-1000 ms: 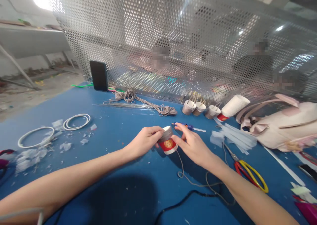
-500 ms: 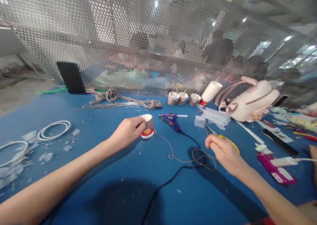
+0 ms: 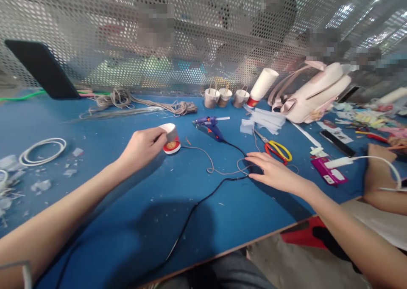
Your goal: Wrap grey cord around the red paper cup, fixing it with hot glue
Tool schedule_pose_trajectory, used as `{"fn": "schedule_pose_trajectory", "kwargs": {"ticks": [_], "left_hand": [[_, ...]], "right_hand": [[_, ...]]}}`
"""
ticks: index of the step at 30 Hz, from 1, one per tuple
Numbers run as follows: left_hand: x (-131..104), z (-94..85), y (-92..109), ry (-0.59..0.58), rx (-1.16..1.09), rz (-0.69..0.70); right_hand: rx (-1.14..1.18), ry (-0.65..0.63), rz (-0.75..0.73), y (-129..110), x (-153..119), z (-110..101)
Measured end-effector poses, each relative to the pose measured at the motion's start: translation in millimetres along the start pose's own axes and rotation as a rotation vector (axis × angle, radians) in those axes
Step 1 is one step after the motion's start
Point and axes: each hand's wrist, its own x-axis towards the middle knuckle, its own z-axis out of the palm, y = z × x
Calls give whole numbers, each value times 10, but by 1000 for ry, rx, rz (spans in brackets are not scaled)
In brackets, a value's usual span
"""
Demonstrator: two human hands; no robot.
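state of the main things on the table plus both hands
left hand: gripping paper cup
paper cup: upright, upper part wrapped grey
right hand: open, palm down
cord: slack, curling
glue gun: lying on its side, stick protruding
scissors: lying flat, blade opening unclear
cup stack: nested, tilted
dark device: propped on edge

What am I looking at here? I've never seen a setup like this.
There's no machine: these are a person's two bare hands, seen by a head-worn camera looking forward and down. The left hand holds a red-and-white cup. The right hand is open near a thin gray cord; whether it touches is unclear. The blue table also bears a glue gun, scissors and a pale bag. Another person's arm shows at right.
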Motion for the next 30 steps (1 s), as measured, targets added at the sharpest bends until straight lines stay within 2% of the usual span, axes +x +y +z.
{"fn": "schedule_pose_trajectory", "kwargs": {"ticks": [2,4,7,9,12,17,20,22,24,26,30], "left_hand": [[-10,-16,24,-7,-4,-1],[-14,-34,44,-8,-13,-10],[-11,-57,53,0,-8,-38],[-9,-68,53,10,7,-54],[-13,-78,60,8,22,-46],[-26,-70,73,-7,5,-56],[-26,-66,68,-13,1,-71],[-26,-71,66,-21,-1,-76],[-25,-79,70,-22,3,-79],[-25,-85,72,-28,12,-68],[-14,-66,43,-3,6,-62]], "right_hand": [[-32,-23,-34,-7,-36,29],[-42,9,-83,-44,-68,28],[-39,60,-186,-150,-87,11],[-61,42,-235,-238,-75,27],[-128,22,-251,-369,-19,127],[-91,135,-257,-572,113,343],[-50,167,-260,-621,157,313],[-8,209,-200,-557,159,204],[-27,234,-40,-392,149,63],[-193,210,225,-139,136,-60],[-325,209,488,418,101,-142]]}}
